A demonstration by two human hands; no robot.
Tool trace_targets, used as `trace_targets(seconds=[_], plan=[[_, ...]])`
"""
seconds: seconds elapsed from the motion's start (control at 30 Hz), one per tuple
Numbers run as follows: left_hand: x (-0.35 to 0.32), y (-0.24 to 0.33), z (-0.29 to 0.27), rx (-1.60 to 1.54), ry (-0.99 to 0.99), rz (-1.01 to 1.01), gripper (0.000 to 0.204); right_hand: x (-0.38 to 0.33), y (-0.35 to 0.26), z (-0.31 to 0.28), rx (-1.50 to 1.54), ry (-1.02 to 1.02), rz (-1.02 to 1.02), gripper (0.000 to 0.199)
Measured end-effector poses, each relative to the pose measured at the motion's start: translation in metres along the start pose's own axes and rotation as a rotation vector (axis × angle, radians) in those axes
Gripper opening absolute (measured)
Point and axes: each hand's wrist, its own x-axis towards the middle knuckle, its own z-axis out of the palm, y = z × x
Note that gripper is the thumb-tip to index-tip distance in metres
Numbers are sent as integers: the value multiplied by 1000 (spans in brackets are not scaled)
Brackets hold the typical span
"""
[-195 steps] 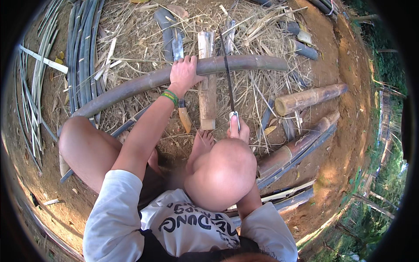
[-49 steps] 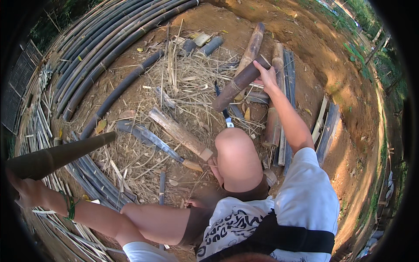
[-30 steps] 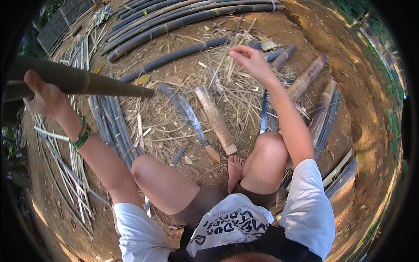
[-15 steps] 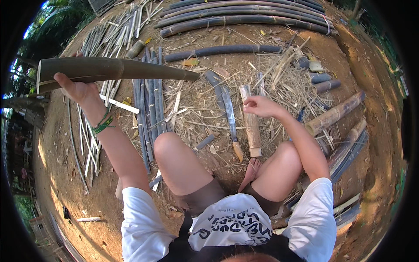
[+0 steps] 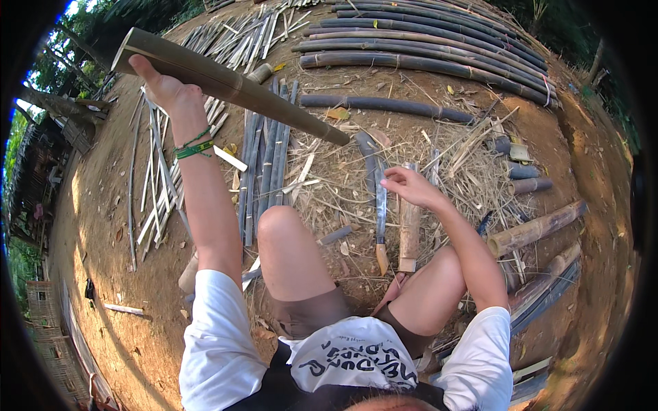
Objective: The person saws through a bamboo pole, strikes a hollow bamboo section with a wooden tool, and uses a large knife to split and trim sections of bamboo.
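Observation:
A thick green-brown bamboo pole (image 5: 236, 88) is raised at the upper left, its hollow cut end at the far left and its other end slanting down toward the middle. My left hand (image 5: 175, 96) grips it near the cut end, thumb on the near side and fingers hidden behind. My right hand (image 5: 416, 188) hovers empty, fingers loosely bent and slightly apart. Below it a machete (image 5: 381, 222) with a wooden handle lies on the ground, beside a dark curved piece (image 5: 368, 157). Just right of the machete lies a pale bamboo piece (image 5: 409, 236), its handle-side end near my foot.
Long bamboo poles (image 5: 425, 65) are stacked at the back, with a single dark pole (image 5: 384, 106) before them. Dark split strips (image 5: 264, 168) lie left of my knee, pale strips (image 5: 161, 171) farther left. Shavings (image 5: 473, 161) and short bamboo sections (image 5: 538, 229) lie to the right.
My left hand has lifted the bamboo pole higher and farther out; it now tilts down to the right. My right hand has shifted slightly, its fingers straighter. The view has tipped outward.

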Motion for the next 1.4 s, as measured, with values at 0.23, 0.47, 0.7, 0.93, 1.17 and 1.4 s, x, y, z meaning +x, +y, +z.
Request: trace_targets(seconds=[0.23,0.47,0.7,0.93,1.17,1.4], plan=[[11,67,11,129,158,41,85,3,12,-18,533,55,255,101],[-4,47,-39,36,554,-343,94,32,61,-57,1207,422,354,137],[-77,-88,-92,9,577,-817,91,-6,81,-126,1769,1014,-308,69],[-95,-190,-122,-181,370,-992,71,-44,72,-212,1509,1018,-271,64],[-129,-225,-144,-124,367,-996,83,-56,83,-206,1334,1217,-223,75],[-146,-224,-157,-6,358,-1083,85,-63,112,-188,1385,1251,59,76]])
